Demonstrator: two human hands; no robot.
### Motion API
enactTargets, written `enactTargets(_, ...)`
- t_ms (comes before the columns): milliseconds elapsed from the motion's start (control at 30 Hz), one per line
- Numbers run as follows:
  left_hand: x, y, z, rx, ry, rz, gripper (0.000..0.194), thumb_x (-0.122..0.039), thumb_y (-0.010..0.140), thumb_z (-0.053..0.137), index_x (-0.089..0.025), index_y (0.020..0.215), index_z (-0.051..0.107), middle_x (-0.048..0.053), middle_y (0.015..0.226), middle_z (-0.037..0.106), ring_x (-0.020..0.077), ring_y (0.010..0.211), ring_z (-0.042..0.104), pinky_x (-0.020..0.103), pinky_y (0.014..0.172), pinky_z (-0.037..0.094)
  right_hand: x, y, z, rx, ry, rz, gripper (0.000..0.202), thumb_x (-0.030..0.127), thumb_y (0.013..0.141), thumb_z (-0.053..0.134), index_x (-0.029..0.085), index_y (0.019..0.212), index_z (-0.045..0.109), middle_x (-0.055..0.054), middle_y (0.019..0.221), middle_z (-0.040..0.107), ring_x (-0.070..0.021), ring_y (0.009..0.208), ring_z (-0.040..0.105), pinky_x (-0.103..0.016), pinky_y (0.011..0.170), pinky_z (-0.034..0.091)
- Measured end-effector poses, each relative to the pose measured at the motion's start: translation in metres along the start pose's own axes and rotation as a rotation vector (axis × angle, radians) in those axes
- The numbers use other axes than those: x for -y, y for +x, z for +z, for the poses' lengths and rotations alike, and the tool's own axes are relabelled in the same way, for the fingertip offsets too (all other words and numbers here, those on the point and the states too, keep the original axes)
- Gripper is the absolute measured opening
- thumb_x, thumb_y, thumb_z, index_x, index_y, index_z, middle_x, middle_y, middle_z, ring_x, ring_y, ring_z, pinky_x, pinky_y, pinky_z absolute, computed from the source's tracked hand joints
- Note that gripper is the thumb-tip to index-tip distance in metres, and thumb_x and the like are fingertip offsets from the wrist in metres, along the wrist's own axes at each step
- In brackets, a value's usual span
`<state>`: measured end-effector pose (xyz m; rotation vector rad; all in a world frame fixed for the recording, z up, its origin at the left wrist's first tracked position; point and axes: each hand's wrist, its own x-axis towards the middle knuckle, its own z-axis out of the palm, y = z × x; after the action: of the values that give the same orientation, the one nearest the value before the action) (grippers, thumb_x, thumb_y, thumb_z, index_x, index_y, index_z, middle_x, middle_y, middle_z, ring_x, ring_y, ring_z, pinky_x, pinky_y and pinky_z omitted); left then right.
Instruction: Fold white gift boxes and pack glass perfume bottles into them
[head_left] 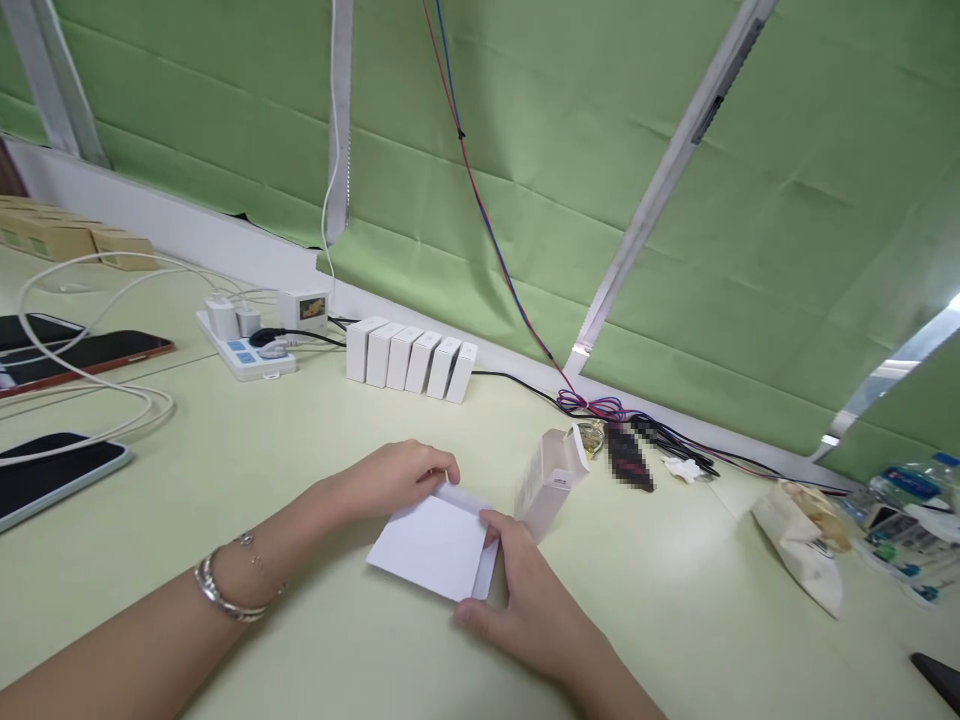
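A folded piece of white card lies in front of me, with narrow flaps bent up along its far and right edges. My left hand has its fingers curled on the far flap, the fingertips partly hidden. At the right edge, my right hand grips the card, its thumb at the near corner and the index finger at the far one. Just beyond that hand stands a pale, translucent-looking box with its top flap raised.
Several small white boxes stand in a row near the wall. Left are a power strip with chargers, white cables and phones. Bundled wires, a cloth pouch and a plastic bottle lie right.
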<state>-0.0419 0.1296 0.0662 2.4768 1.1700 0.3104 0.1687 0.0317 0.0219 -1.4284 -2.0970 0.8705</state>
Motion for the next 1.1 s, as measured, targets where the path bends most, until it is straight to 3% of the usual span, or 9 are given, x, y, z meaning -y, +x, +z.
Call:
enactTargets(200,-0.009,-0.007,-0.005,0.135,-0.047,0.150,0.034,-0.043,0.086,0.048,-0.024,0.110,0.062,0.003,0.110,0.064,0.0221,0.094,0.059,0.027,0.077,0.042,0.004,0.003,0.001,-0.075,-0.010,0.001,0.052,0.026,0.078,0.058,0.014,0.126,0.041,-0.010,0.117,0.050,-0.0243,0.111,0.045,-0.039,0.098,0.037)
enactTargets(333,-0.010,-0.009,-0.003,0.215,-0.041,0.129,0.063,-0.054,0.073,0.062,-0.022,0.125,0.052,0.008,0.120,0.057,0.0276,0.106,0.054,0.031,0.085,0.041,0.005,0.004,0.004,-0.092,-0.053,-0.033,0.041,0.024,0.079,0.058,0.014,0.118,0.048,-0.011,0.114,0.053,-0.0264,0.109,0.046,-0.041,0.095,0.038)
enactTargets(433,-0.011,-0.009,-0.001,0.257,0.008,0.148,0.082,-0.055,0.063,0.069,-0.018,0.132,0.044,0.013,0.120,0.055,0.0311,0.109,0.051,0.036,0.090,0.040,0.002,0.004,0.007,-0.124,-0.044,-0.039,0.038,0.023,0.079,0.057,0.015,0.116,0.049,-0.010,0.113,0.055,-0.0265,0.107,0.047,-0.042,0.093,0.040)
enactTargets(567,-0.014,-0.011,0.004,0.276,0.091,0.172,0.092,-0.050,0.058,0.074,-0.017,0.136,0.037,0.015,0.125,0.051,0.0334,0.115,0.046,0.042,0.097,0.034,-0.001,0.005,0.009,-0.146,-0.025,-0.050,0.034,0.020,0.078,0.057,0.016,0.111,0.050,-0.010,0.110,0.055,-0.0256,0.105,0.048,-0.041,0.092,0.042)
enactTargets(767,-0.019,-0.013,0.007,0.252,0.127,0.125,0.089,-0.036,0.057,0.075,-0.021,0.135,0.037,0.012,0.122,0.052,0.0312,0.112,0.047,0.042,0.093,0.037,-0.005,0.006,0.011,-0.151,-0.011,-0.100,0.045,0.011,0.071,0.061,0.019,0.113,0.048,-0.007,0.114,0.054,-0.0242,0.109,0.047,-0.040,0.096,0.039)
enactTargets(1100,-0.023,-0.013,0.006,0.220,0.079,0.108,0.071,-0.030,0.053,0.076,-0.024,0.119,0.050,0.005,0.105,0.056,0.0281,0.100,0.051,0.038,0.082,0.040,-0.008,0.008,0.022,-0.263,0.240,0.063,0.061,0.008,0.067,0.061,0.019,0.121,0.036,-0.006,0.109,0.050,-0.0183,0.096,0.054,-0.035,0.091,0.044)
